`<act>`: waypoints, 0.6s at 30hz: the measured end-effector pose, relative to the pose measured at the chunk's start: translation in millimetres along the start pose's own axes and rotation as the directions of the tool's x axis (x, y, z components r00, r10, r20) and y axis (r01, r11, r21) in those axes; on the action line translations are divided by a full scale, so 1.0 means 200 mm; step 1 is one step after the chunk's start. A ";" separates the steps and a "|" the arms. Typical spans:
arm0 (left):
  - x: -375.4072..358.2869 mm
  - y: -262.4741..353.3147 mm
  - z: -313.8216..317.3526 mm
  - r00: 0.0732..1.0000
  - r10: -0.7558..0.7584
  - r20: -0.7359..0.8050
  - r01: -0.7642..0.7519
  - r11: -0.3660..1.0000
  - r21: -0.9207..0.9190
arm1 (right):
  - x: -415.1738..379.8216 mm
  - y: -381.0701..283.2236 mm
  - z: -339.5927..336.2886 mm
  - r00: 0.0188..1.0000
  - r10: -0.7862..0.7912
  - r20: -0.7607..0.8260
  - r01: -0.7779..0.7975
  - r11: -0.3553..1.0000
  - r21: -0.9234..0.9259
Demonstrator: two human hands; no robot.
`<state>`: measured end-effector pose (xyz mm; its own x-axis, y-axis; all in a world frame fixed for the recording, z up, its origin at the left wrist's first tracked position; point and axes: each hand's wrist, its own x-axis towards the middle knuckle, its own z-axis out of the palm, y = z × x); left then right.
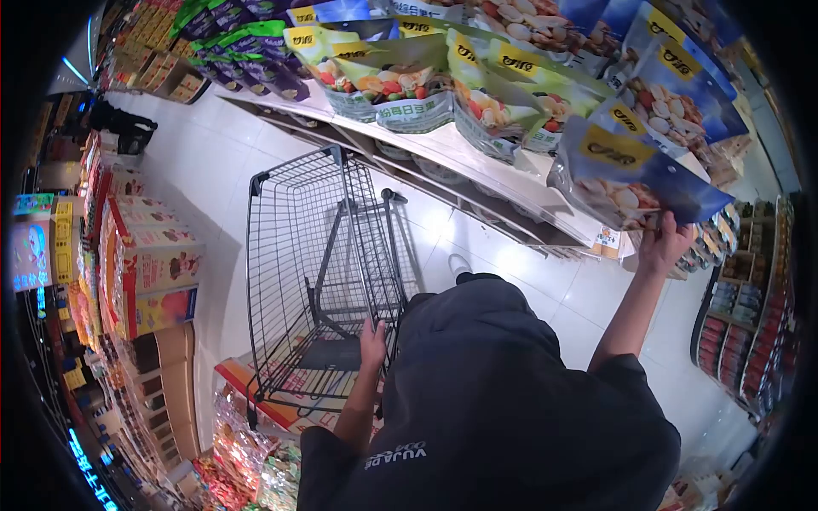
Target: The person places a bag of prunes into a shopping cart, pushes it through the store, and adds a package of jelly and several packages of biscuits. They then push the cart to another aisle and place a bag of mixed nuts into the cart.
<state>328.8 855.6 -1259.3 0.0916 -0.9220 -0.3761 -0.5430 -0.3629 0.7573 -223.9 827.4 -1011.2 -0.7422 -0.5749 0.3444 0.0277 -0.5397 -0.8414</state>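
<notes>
A blue nut bag (618, 183) with a yellow label is held at its lower right edge by my right hand (667, 243), whose fingers are closed on it. The bag is tilted in front of the shelf (443, 145), beside similar blue bags (673, 98). My left hand (373, 342) is low at the near side of a dark wire shopping cart (328, 247); its fingers are partly visible against the cart's frame, and what they grip is too small to make out.
Green snack bags (409, 81) and purple bags (247, 64) line the shelf top. Stacked boxes (153, 264) stand left of the cart. Curved shelves (737, 315) are at the right. A person in dark clothes (123, 123) is far back left.
</notes>
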 end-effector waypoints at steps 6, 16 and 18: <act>-0.11 0.12 -0.01 0.994 -0.082 0.074 0.090 0.990 -0.113 | -0.20 0.12 0.58 0.929 0.138 0.344 -0.162 0.986 0.043; -0.13 0.24 -0.80 0.791 -0.009 -0.612 -0.370 0.789 -0.490 | -0.89 0.62 1.58 -0.036 0.504 0.863 -0.290 0.821 -0.492; -0.21 0.43 -1.04 0.836 0.302 -0.459 -0.432 0.877 -0.209 | -1.08 0.72 1.69 -0.157 0.474 0.867 -0.227 0.837 -0.499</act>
<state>451.8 836.1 -1067.4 0.2953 -0.9420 0.1593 -0.3417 0.0516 0.9384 166.7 665.7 -1064.9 0.7096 -0.6986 -0.0917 -0.1420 -0.0143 -0.9898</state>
